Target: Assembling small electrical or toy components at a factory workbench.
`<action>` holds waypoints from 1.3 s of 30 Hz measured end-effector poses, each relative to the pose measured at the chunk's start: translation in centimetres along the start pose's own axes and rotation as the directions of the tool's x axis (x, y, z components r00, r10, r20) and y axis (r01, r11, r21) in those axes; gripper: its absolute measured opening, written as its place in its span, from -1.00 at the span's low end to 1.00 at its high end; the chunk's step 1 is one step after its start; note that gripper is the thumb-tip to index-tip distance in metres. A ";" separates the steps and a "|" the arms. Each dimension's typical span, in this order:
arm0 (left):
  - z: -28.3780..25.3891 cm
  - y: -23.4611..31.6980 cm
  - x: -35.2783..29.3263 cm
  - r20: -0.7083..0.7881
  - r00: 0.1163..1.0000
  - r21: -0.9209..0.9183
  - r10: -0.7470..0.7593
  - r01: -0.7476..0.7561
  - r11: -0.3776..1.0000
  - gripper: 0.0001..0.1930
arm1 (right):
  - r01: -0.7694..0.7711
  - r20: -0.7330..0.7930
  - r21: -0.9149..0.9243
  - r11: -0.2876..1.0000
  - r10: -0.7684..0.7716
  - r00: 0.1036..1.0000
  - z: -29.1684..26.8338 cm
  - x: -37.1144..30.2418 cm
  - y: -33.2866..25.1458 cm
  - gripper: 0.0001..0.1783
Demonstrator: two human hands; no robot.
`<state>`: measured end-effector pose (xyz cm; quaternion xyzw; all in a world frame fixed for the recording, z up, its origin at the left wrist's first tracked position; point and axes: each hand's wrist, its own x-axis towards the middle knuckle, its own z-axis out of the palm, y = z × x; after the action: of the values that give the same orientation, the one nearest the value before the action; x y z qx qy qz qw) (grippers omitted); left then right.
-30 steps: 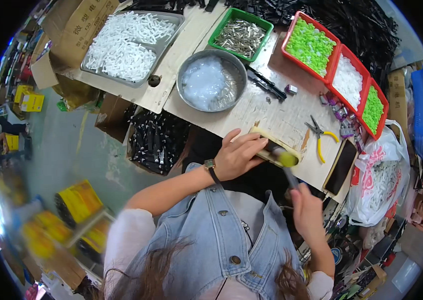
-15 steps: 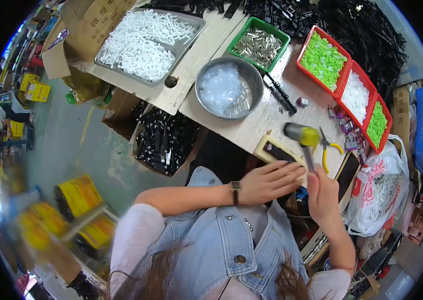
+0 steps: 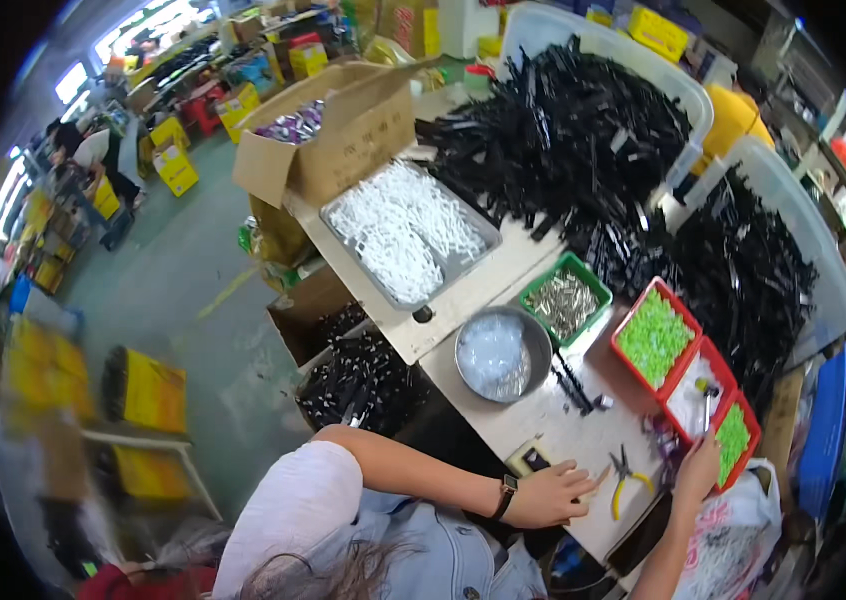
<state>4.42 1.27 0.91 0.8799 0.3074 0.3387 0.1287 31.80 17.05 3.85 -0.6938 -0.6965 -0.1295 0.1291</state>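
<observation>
My left hand (image 3: 549,497) lies palm down at the table's near edge, fingers a little apart. It rests beside a cream block (image 3: 527,456) with a dark part set in it; whatever lies under the fingers is hidden. My right hand (image 3: 700,468) is closed round the handle of a small hammer (image 3: 708,404), whose yellowish head shows over white small parts in the middle of a red tray (image 3: 685,441). Between my hands lie pliers with yellow handles (image 3: 627,482). Several purple-and-silver motors (image 3: 659,436) sit close to the right hand.
Further off stand a round metal bowl (image 3: 465,368), a green tray of metal pins (image 3: 605,296) and a metal tray of white pieces (image 3: 491,237). Black plastic parts (image 3: 563,140) heap up at the back. A plastic bag (image 3: 743,530) hangs at right, an open carton (image 3: 293,340) below left.
My right hand has moved right and away with the hammer, from beside my left hand to the red tray. The view has swung, showing more of the table's far side.
</observation>
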 end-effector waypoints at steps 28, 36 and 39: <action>-7.3 0.5 0.5 0.195 0.813 -0.979 -0.548 0.199 -0.053 -0.71 | 0.069 0.050 0.757 0.649 -0.163 0.985 -8.9 -10.0 -9.5 -0.87; -7.5 1.7 -0.1 -0.055 0.798 -0.862 -0.600 0.265 0.433 -0.70 | 0.052 0.247 0.751 0.659 -0.352 0.903 -13.5 -11.3 -14.0 -0.72; -8.1 2.0 -0.2 -0.067 0.800 -0.815 -0.596 0.301 0.496 -0.70 | 0.130 0.260 0.700 0.702 -0.420 0.869 -13.0 -11.5 -13.9 -0.75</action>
<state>-0.34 -0.26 7.64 0.5506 0.3712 0.5363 0.5210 17.96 1.58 11.79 -0.4984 -0.8050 0.2524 0.1996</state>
